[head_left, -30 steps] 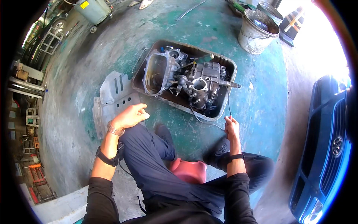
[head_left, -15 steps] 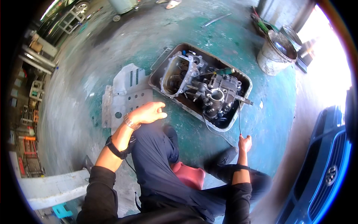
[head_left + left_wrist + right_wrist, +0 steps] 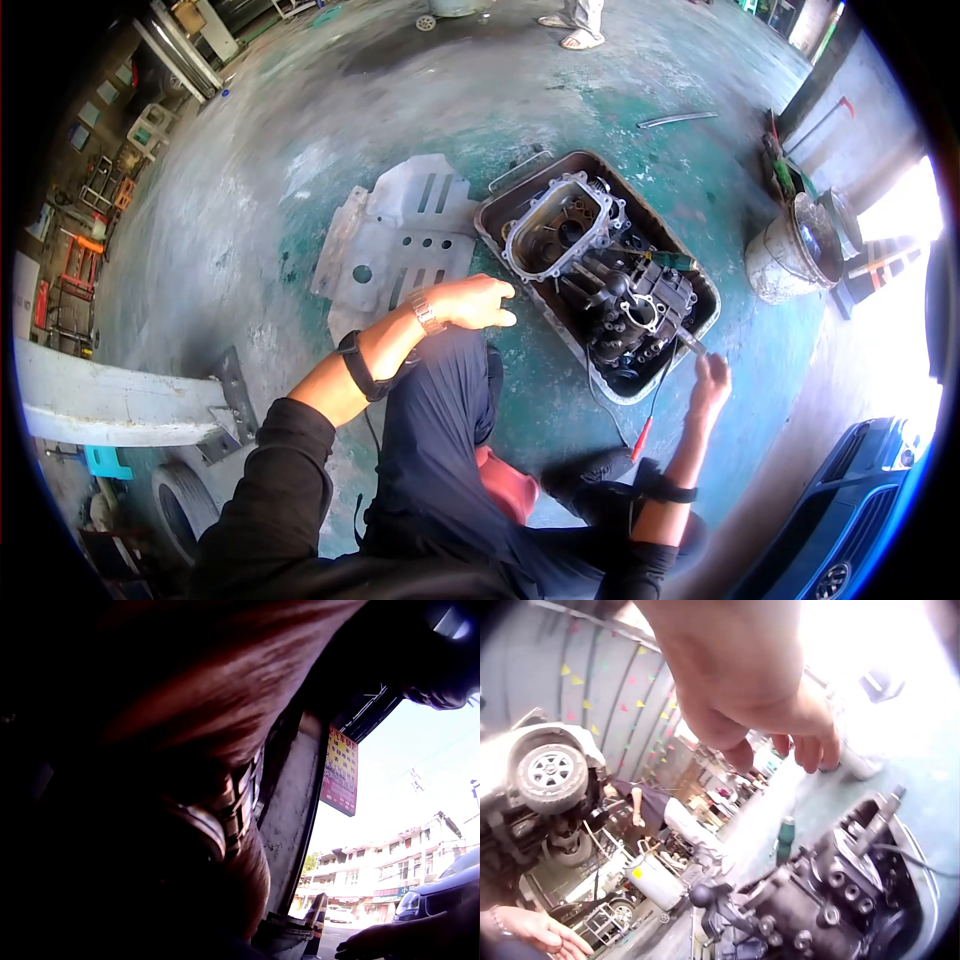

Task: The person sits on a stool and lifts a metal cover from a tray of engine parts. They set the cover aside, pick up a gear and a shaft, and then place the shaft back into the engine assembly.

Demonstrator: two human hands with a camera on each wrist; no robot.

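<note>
My right hand (image 3: pixel 711 384) hovers beside the metal shaft (image 3: pixel 690 342) that sticks out of a dark gearbox (image 3: pixel 640 308). Its fingers (image 3: pixel 810 750) hang loosely curled and hold nothing. Below it, apart from the fingers, is a red-sleeved cable end (image 3: pixel 642 438) on a thin dark cable. An oily metal tray (image 3: pixel 712 308) holds the gearbox, an open pale housing (image 3: pixel 560 228) and a green-handled screwdriver (image 3: pixel 785 840). Over the left knee, my left hand (image 3: pixel 472 303) rests with relaxed fingers and grips nothing; the left wrist view is mostly dark.
A grey perforated plate (image 3: pixel 405 230) lies left of the tray. Dirty buckets (image 3: pixel 790 265) stand to the right, with a blue car (image 3: pixel 850 510) nearer. A white lift arm (image 3: pixel 120 395) reaches in from the left. Someone in sandals (image 3: pixel 582 40) stands at the back.
My right hand has let go of the red-sleeved cable end and moved up toward the shaft. The left hand stays over the knee. The head view has swung left.
</note>
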